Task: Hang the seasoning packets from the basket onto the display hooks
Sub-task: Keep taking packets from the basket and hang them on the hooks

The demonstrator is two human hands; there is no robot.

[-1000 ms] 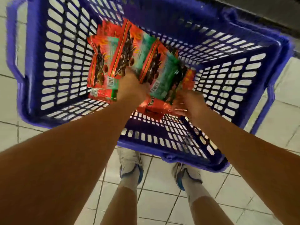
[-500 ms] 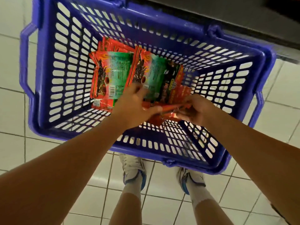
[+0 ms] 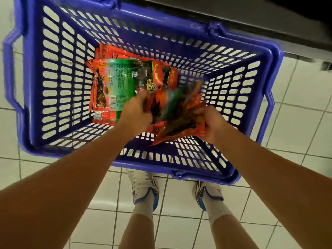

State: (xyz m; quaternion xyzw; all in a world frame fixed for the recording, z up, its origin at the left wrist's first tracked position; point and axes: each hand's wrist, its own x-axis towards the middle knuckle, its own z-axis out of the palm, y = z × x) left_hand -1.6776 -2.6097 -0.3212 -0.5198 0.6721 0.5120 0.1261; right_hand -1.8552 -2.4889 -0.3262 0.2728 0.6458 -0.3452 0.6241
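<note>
Standing on a white tiled floor (image 3: 179, 221), a person leans over a blue plastic basket (image 3: 53, 87) that fills the upper half of the head view, its slotted walls and side handles framing the load. A dark shelf base (image 3: 269, 18) runs across the frame at 1 o'clock, just behind the basket's far rim. Inside the basket, toward 11 o'clock of the frame's centre, a flat stack of red-and-green seasoning packets (image 3: 115, 87) lies on the bottom, barcodes facing up. At 3 o'clock of that stack, a blurred bunch of packets (image 3: 179, 114) is raised off the bottom between both hands. The left hand (image 3: 138, 114) reaches in from 7 o'clock, its fingers curled on the bunch's left edge; how firmly it grips is lost in the blur. The right hand (image 3: 213, 123), coming from 4 o'clock, is clamped on the bunch's right edge, fingers folded over the red wrappers. Below the basket's near rim, at 6 o'clock, a pair of white trainers (image 3: 143, 184) with blue heels and white socks stand on the tiles.
</note>
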